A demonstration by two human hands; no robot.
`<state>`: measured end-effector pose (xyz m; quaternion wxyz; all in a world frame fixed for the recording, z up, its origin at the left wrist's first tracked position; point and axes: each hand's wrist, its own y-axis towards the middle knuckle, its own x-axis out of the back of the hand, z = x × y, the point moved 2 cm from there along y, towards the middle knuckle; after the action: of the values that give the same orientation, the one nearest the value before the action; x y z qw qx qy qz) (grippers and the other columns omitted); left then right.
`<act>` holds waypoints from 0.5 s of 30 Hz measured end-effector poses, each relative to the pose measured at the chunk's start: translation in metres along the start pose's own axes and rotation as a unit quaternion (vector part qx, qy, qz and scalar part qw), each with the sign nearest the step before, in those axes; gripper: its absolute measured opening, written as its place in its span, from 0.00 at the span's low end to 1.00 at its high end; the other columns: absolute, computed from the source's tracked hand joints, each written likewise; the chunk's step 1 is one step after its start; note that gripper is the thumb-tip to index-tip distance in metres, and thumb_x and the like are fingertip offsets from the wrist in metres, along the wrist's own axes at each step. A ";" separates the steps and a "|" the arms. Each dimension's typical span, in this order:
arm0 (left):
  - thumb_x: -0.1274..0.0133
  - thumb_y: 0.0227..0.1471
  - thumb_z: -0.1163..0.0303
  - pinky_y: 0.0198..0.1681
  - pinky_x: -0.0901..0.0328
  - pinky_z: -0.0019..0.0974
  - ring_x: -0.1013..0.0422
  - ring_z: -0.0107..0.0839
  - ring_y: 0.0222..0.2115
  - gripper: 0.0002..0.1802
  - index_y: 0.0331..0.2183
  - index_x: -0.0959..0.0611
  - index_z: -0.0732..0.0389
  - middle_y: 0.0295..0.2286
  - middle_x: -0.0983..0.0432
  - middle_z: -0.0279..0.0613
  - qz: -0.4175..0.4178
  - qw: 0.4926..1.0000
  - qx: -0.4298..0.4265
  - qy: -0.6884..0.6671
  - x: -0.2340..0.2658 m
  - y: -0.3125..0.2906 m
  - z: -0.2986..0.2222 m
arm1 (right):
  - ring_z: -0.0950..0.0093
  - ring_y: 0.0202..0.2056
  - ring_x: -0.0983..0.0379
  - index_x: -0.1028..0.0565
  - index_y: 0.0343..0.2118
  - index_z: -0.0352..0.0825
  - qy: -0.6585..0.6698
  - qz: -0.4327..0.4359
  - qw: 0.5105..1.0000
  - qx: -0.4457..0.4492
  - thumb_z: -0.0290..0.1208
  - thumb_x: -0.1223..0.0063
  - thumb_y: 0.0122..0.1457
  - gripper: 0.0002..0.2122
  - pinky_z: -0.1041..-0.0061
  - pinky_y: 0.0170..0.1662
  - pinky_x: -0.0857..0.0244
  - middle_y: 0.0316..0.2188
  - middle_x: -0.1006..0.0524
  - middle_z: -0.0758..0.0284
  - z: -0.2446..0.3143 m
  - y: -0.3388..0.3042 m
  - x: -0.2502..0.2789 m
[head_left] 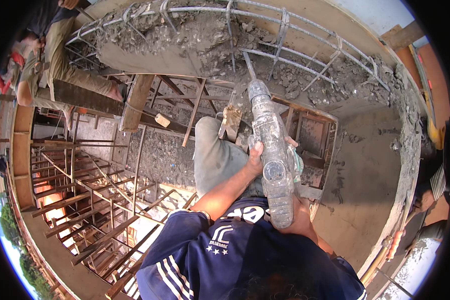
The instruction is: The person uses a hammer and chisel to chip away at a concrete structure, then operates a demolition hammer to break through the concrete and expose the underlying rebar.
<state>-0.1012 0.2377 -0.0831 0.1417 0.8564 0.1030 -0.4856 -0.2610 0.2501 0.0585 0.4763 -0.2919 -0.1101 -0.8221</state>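
Note:
A dust-caked demolition hammer [275, 172] stretches away from my chest, its chisel bit [249, 65] reaching broken concrete [205, 42] beside bare rebar. My left hand [256, 157] is closed around the hammer's body from the left, and fingertips show on its far side. At the back end, my right hand [300, 215] grips the hammer from the right, its fingers mostly hidden behind the housing. Curved rebar [305, 27] with tied stirrups runs along the top of the broken beam. Where the bit's tip ends among the rubble is hard to make out.
Wooden props and struts [100, 210] fill the deep opening at left. Another person [80, 65] stands on a plank at upper left, and a person's hand [425, 200] shows at far right. A smooth concrete wall [360, 170] rises at right; a wooden block [231, 122] lies near my knee.

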 end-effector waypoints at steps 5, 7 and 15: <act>0.56 0.49 0.27 0.56 0.37 0.59 0.32 0.54 0.53 0.51 0.54 0.30 0.65 0.50 0.30 0.58 0.010 0.999 0.003 -0.035 0.015 -0.003 0.008 | 0.53 0.36 0.20 0.25 0.45 0.30 -0.062 0.048 0.997 0.016 0.32 0.32 0.41 0.26 0.58 0.40 0.26 0.36 0.20 0.54 -0.031 -0.004 -0.016; 0.53 0.47 0.27 0.55 0.34 0.51 0.29 0.47 0.50 0.53 0.56 0.31 0.67 0.49 0.29 0.58 -0.015 0.999 0.013 -0.028 0.009 -0.006 0.003 | 0.51 0.36 0.21 0.26 0.45 0.29 -0.079 0.063 0.995 0.022 0.32 0.32 0.41 0.26 0.57 0.40 0.26 0.36 0.20 0.52 -0.035 0.000 -0.019; 0.55 0.47 0.22 0.52 0.29 0.45 0.27 0.41 0.48 0.59 0.57 0.32 0.69 0.48 0.27 0.52 -0.023 0.999 0.026 -0.004 0.002 -0.014 0.002 | 0.46 0.36 0.24 0.28 0.42 0.27 -0.034 0.018 0.995 0.089 0.29 0.37 0.48 0.19 0.54 0.40 0.29 0.34 0.22 0.49 -0.031 -0.003 -0.018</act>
<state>-0.1065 0.2500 -0.0880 0.1083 0.8554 0.1092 -0.4947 -0.2680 0.2501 0.0235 0.5113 -0.2779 -0.1933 -0.7899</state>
